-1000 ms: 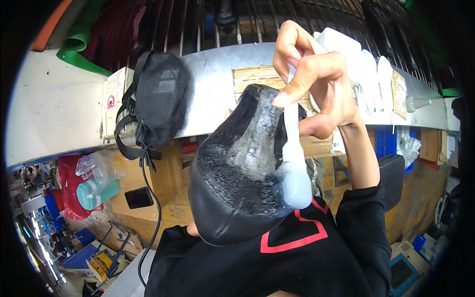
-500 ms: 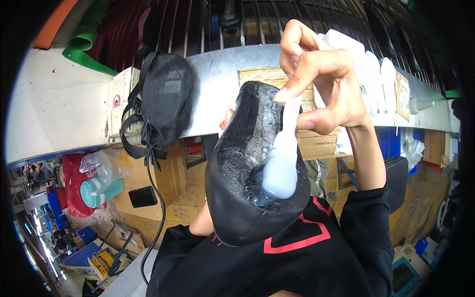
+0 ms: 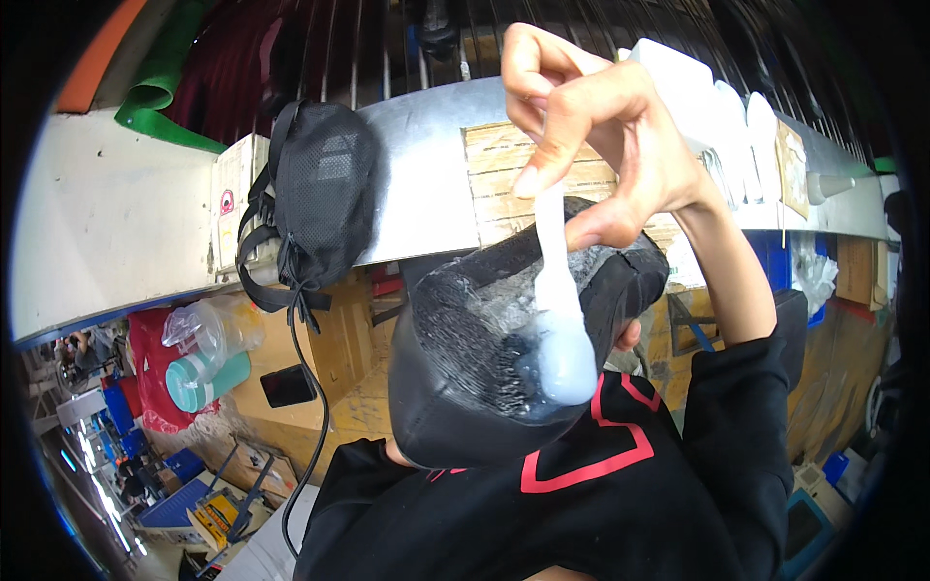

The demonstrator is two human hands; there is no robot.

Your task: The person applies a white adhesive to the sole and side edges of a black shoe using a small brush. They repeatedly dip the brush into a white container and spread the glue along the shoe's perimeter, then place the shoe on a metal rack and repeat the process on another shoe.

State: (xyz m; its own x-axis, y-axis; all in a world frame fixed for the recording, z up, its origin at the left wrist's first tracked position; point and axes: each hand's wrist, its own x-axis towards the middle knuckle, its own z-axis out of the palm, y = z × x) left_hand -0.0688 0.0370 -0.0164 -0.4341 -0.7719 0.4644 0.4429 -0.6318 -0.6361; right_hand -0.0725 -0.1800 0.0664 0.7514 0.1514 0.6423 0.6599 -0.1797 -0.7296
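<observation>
Close in front of me is a black shoe upper stretched over a form, tilted with its underside facing up. A rough grey-black band runs along that underside, with a wet patch near the broad end. My left hand holds the shoe upper from beneath; only fingertips show past its right edge, the rest is hidden. Between thumb and fingers, my right hand pinches the white handle of a brush. Its head, thickly coated in pale bluish-white liquid, rests against the wet underside.
Behind the shoe runs a metal bench with a cardboard sheet, a black mesh bag, and white pieces at the right. Metal rods line the far side. Lower left are a phone and teal container.
The shoe upper has turned, its narrow end swinging right and down. My right hand has shifted slightly left and up, and the brush head now sits nearer the right edge.
</observation>
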